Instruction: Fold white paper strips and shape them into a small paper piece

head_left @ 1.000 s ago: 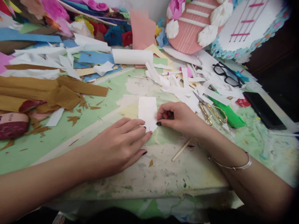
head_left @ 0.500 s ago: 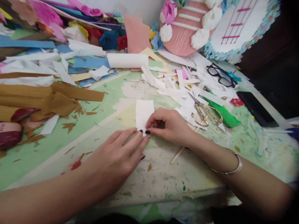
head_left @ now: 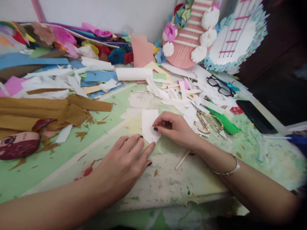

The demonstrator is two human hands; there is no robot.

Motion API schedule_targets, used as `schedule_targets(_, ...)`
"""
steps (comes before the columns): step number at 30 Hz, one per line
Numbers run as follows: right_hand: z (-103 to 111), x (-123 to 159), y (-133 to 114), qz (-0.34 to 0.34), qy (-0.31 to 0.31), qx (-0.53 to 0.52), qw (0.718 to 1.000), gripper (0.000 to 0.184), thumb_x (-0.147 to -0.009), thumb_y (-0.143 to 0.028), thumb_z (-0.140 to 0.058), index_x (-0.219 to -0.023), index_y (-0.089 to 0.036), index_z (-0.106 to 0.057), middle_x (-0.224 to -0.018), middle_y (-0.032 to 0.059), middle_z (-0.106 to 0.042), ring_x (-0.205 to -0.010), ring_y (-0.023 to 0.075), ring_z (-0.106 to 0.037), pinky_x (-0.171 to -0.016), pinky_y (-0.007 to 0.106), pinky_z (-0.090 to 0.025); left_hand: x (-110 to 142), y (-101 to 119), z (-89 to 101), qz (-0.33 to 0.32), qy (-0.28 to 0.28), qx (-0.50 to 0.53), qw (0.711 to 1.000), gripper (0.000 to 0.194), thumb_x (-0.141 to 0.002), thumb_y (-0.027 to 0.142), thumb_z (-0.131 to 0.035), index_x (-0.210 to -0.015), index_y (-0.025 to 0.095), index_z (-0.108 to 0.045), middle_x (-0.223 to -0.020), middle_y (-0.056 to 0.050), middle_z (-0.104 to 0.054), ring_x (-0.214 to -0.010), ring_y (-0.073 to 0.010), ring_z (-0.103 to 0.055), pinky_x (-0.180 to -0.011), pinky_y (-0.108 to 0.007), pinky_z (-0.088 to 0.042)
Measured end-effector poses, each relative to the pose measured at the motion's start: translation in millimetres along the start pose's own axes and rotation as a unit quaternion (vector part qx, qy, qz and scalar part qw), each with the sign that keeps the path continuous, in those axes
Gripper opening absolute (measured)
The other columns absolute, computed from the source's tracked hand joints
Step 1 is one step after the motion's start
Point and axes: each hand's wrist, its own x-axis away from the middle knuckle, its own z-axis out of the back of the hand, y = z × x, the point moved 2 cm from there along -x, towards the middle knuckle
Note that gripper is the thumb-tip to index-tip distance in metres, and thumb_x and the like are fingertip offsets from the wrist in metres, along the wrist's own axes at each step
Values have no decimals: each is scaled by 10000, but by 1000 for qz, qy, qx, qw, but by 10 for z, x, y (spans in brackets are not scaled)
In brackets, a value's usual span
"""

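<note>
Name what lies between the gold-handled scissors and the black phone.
In the head view, a green object and a red scrap lie between the scissors and the phone.

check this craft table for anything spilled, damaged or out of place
The black eyeglasses look misplaced, lying among loose white paper strips. Brown paper scraps litter the green table covering, which looks stained and patchy. No wet spill stands out.

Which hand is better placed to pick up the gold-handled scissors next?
Right, I'd judge: the right hand is nearer the scissors, which lie just beyond its wrist. The left hand is farther off, a fingertip at the white paper.
</note>
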Motion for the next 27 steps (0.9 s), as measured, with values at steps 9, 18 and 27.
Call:
schedule_targets(9, 56, -657, -23, -15, -86, 193, 977, 474, -700, -199, -714, -1136, -130, -543, -1115, 126, -613, -993, 225, -552, -867, 354, -416, 1, 1, 6, 18, 14, -5, 1000, 319, -909, 248, -507, -1182, 145, -635, -1022, -157, -660, -1032, -342, -587, -805, -501, -505)
schedule_targets(18, 129, -881, -159, -93, -215, 150, 961, 169, -702, -211, -673, -857, -165, -626, -761, 11, -617, -699, 133, -549, -615, 247, -386, -58, -146, 46, -32, 128, 35, 991, 185, -872, 238, -579, -875, 83, -681, -934, -149, -656, -995, -314, -597, -829, -485, -507)
schedule_targets(27, 205, -687, -83, -111, -152, -72, 980, 301, -680, -128, -548, -970, -204, -522, -805, -15, -562, -636, 99, -472, -563, 229, -373, -53, -191, 46, -83, 154, 59, 983, 286, -892, 88, -492, -1156, 98, -603, -949, -118, -662, -1007, -262, -596, -866, -455, -493)
